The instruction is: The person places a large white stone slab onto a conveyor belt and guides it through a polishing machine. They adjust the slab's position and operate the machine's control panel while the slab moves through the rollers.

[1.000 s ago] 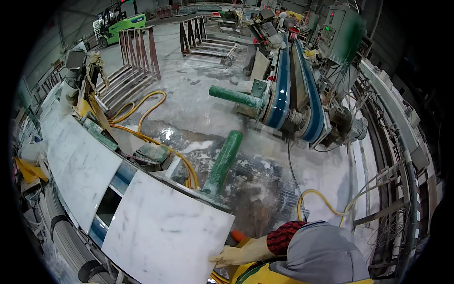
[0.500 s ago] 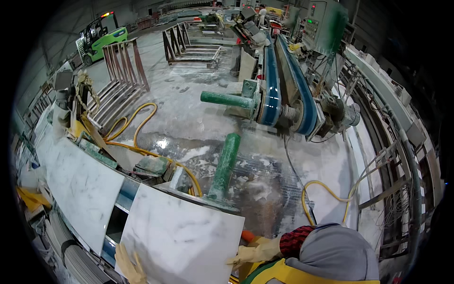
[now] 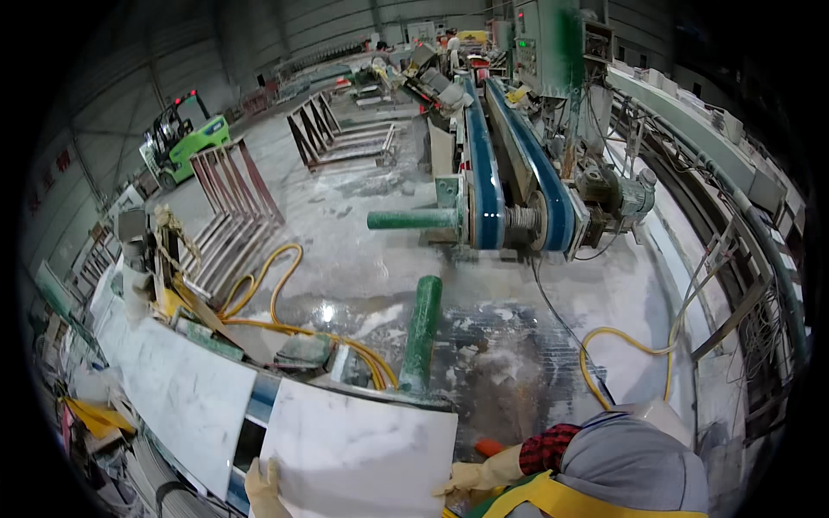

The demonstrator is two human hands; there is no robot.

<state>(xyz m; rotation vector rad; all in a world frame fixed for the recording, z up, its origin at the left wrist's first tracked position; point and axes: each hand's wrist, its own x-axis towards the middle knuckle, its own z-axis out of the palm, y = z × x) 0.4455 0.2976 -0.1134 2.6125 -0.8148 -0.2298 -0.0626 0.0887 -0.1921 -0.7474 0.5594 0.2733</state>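
A white, grey-veined stone slab (image 3: 363, 440) lies in front of me on the conveyor, at the lower middle. My left hand (image 3: 265, 490), in a pale yellow glove, is at the slab's near left edge, its thumb and fingers gripping there. My right hand (image 3: 479, 476), gloved alike, holds the right edge with its fingers against it; a red plaid cuff (image 3: 546, 449) and grey sleeve (image 3: 635, 466) follow behind. The fingers' undersides are hidden. A second white slab (image 3: 177, 380) lies to the left, apart from the first by a gap that shows blue belt.
Beyond the slab stand a green roller (image 3: 421, 332) and a second green roller (image 3: 413, 220), beside a blue twin-belt conveyor (image 3: 485, 173). Yellow hoses (image 3: 635, 338) lie on the wet floor. Metal racks (image 3: 229, 216) and a green forklift (image 3: 186, 142) are at far left.
The view has tilted up, so the scene sits lower in it. My left hand has shifted from lying spread on the slab to its left edge; my right hand stays at the right edge.
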